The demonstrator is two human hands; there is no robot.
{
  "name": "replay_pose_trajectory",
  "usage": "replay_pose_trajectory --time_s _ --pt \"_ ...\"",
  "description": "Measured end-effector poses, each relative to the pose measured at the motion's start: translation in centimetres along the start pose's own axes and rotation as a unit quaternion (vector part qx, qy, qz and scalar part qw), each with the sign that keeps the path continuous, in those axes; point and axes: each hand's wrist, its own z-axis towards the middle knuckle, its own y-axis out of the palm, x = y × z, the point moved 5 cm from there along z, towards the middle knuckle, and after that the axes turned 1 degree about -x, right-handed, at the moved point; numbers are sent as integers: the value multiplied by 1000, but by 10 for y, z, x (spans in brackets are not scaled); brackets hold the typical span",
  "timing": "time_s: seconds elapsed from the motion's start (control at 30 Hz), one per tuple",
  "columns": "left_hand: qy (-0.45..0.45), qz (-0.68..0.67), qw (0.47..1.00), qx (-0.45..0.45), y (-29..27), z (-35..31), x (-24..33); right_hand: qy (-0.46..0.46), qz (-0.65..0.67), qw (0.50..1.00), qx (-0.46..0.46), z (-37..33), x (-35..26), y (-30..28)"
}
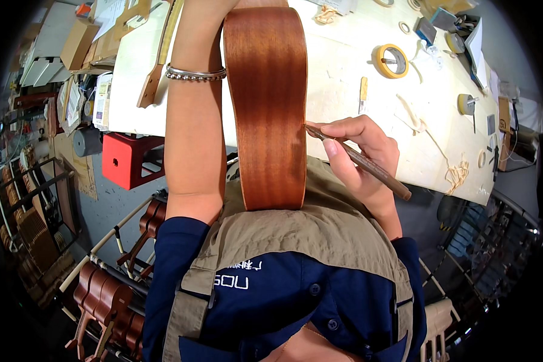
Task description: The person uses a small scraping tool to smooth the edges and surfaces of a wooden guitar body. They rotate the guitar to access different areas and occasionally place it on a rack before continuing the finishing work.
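A reddish-brown wooden instrument body (268, 102) stands on edge between the white workbench and my chest. My right hand (359, 148) grips a slim brown brush-like tool (368, 166) like a pen, its tip touching the body's right edge. My left forearm, with a beaded silver bracelet (194, 74), runs up along the body's left side. The left hand itself is cut off by the top edge of the picture, so its grip is hidden.
The white workbench (344, 78) carries a yellow tape roll (391, 61), smaller tape rolls, masking-tape scraps (457, 175) and a small wood strip. An unfinished neck (157, 60) lies at its left edge. A red stool (130, 158) and racks of instrument bodies (105, 301) stand lower left.
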Motion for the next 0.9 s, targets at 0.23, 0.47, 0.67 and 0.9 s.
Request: replay_pose_trajectory --time_s 0.23,0.47,0.67,0.9 --pt "-6 -7 1000 5 0 -2 3 7 -3 1000 3 0 -1 0" --pt "7 -4 1000 5 0 0 1 1 -9 1000 -1 -1 1 -1" --pt "11 3 1000 8 0 -2 5 15 -9 1000 4 1 -2 -2" --pt "10 19 1000 10 1 0 3 3 -14 1000 0 1 1 -2"
